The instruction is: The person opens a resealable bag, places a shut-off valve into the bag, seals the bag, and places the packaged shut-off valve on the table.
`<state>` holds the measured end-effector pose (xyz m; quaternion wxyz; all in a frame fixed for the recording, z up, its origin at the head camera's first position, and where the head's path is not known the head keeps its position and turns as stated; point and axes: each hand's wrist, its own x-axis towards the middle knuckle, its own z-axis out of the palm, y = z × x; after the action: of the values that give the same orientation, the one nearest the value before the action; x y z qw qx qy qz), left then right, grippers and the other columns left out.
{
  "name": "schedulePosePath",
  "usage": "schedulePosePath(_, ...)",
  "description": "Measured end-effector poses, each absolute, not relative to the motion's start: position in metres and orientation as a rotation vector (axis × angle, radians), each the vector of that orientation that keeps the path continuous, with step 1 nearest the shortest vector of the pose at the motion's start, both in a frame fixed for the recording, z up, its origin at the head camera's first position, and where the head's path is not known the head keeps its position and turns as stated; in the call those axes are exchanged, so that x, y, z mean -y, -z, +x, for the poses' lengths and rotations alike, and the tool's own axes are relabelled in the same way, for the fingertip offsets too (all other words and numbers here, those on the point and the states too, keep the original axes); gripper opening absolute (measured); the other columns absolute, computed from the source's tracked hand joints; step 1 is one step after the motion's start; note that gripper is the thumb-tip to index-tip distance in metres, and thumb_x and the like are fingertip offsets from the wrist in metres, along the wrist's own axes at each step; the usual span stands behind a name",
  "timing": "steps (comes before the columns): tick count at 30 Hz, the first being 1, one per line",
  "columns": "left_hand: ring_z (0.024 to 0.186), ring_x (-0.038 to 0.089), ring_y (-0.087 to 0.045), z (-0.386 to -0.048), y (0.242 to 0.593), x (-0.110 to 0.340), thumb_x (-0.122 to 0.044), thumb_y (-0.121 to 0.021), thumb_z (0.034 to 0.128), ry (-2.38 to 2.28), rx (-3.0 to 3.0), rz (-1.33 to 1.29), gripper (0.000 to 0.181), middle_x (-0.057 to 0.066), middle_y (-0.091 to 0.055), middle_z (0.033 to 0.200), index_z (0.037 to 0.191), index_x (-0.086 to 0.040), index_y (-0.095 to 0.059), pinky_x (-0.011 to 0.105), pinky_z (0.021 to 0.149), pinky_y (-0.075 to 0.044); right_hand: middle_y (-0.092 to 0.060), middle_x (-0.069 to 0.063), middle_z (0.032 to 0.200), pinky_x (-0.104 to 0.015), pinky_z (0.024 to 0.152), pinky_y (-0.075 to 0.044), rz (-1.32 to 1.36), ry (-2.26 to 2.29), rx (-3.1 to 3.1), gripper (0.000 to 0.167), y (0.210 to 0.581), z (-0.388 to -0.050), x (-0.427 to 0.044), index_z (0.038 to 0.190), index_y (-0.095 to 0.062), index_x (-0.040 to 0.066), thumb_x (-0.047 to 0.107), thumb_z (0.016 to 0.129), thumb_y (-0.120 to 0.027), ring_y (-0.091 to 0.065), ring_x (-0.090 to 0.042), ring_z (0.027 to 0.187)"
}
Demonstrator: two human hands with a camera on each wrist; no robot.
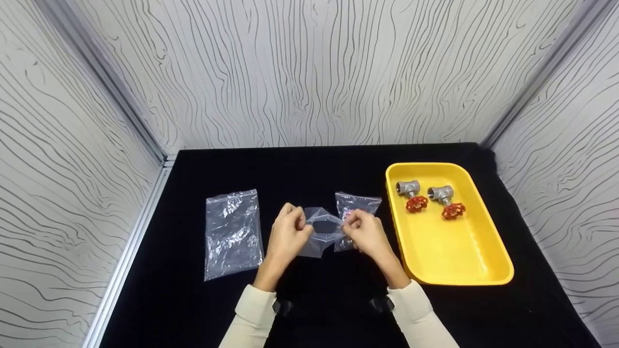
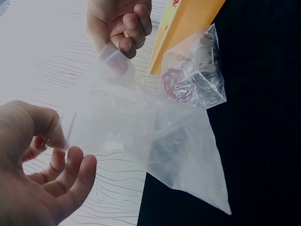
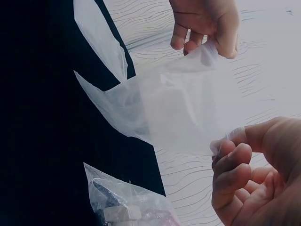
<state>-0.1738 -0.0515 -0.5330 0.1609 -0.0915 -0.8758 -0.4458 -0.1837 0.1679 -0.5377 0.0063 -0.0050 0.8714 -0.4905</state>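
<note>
Between my two hands a clear plastic bag [image 1: 315,246] is stretched with its mouth spread apart. My left hand [image 1: 288,232] pinches one side of the bag's rim between thumb and fingers. On the opposite side, my right hand [image 1: 366,233] pinches the rim the same way. In the left wrist view the bag [image 2: 183,155] hangs down and looks empty. Just behind the right hand lies a second clear bag [image 1: 355,202]; in the left wrist view this filled bag [image 2: 195,70] shows a metal valve with a red handwheel inside.
A yellow tray [image 1: 449,261] stands at the right, holding a metal valve [image 1: 408,187] and another valve [image 1: 440,194], both with red handwheels. Left of my hands, a flat clear bag [image 1: 232,237] lies on the black cloth [image 1: 300,169]. Patterned panels [image 1: 309,72] enclose the table.
</note>
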Motion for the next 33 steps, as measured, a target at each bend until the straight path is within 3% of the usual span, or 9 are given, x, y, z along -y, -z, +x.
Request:
schedulePosePath(8, 0.075, 0.006, -0.056, -0.173, 0.536, 0.053, 0.010, -0.067, 0.0779, 1.264, 2.416, -0.429, 0.025, 0.000, -0.059, 0.100, 0.081, -0.015, -0.070, 0.021, 0.065, -0.050, -0.058, 0.004, 0.053, -0.023, 0.036, -0.041, -0.084, 1.546, -2.671, 0.015, 0.538, -0.184, -0.167, 0.081, -0.068, 0.009, 0.006, 0.091, -0.077, -0.049, -0.007, 0.037)
schedulePosePath(16, 0.077, 0.009, -0.060, -0.175, 0.538, 0.059, 0.006, -0.066, 0.0857, 1.278, 2.445, -0.593, 0.018, 0.004, -0.061, 0.105, 0.090, -0.008, -0.077, 0.021, 0.068, -0.056, -0.067, -0.014, 0.064, -0.020, 0.039, -0.044, -0.295, 1.530, -2.625, 0.021, 0.539, -0.185, -0.168, 0.086, -0.074, 0.008, 0.022, 0.101, -0.075, -0.050, -0.006, 0.042)
schedulePosePath(21, 0.098, 0.016, -0.066, -0.173, 0.539, 0.065, -0.003, -0.069, 0.0859, 1.213, 2.579, -0.672, 0.017, 0.006, -0.064, 0.119, 0.098, -0.010, -0.078, 0.029, 0.085, -0.061, -0.069, -0.024, 0.070, -0.020, 0.040, -0.045, -0.321, 1.512, -2.634, 0.025, 0.539, -0.186, -0.171, 0.089, -0.077, 0.005, 0.025, 0.104, -0.072, -0.051, -0.007, 0.042)
schedulePosePath(27, 0.115, 0.021, -0.061, -0.171, 0.541, 0.070, -0.017, -0.077, 0.0806, 0.940, 2.721, -0.774, 0.024, 0.000, -0.063, 0.138, 0.105, -0.020, -0.079, 0.038, 0.091, -0.058, -0.065, -0.011, 0.061, -0.021, 0.039, -0.045, -0.321, 1.498, -2.660, 0.028, 0.540, -0.189, -0.173, 0.087, -0.076, 0.003, 0.025, 0.104, -0.072, -0.052, -0.006, 0.041)
schedulePosePath(30, 0.122, 0.023, -0.061, -0.171, 0.543, 0.071, -0.020, -0.084, 0.0813, 0.916, 2.723, -0.823, 0.021, 0.000, -0.063, 0.143, 0.101, -0.020, -0.076, 0.040, 0.097, -0.058, -0.062, -0.002, 0.059, -0.021, 0.039, -0.045, -0.316, 1.501, -2.658, 0.027, 0.541, -0.190, -0.175, 0.087, -0.077, 0.003, 0.025, 0.103, -0.073, -0.055, -0.012, 0.042)
schedulePosePath(33, 0.129, 0.022, -0.060, -0.172, 0.545, 0.073, -0.023, -0.088, 0.0841, 0.959, 2.701, -0.846, 0.020, -0.001, -0.063, 0.146, 0.095, -0.018, -0.073, 0.040, 0.104, -0.057, -0.062, -0.003, 0.059, -0.022, 0.040, -0.046, -0.303, 1.498, -2.660, 0.026, 0.542, -0.191, -0.176, 0.088, -0.078, 0.005, 0.026, 0.102, -0.074, -0.056, -0.014, 0.042)
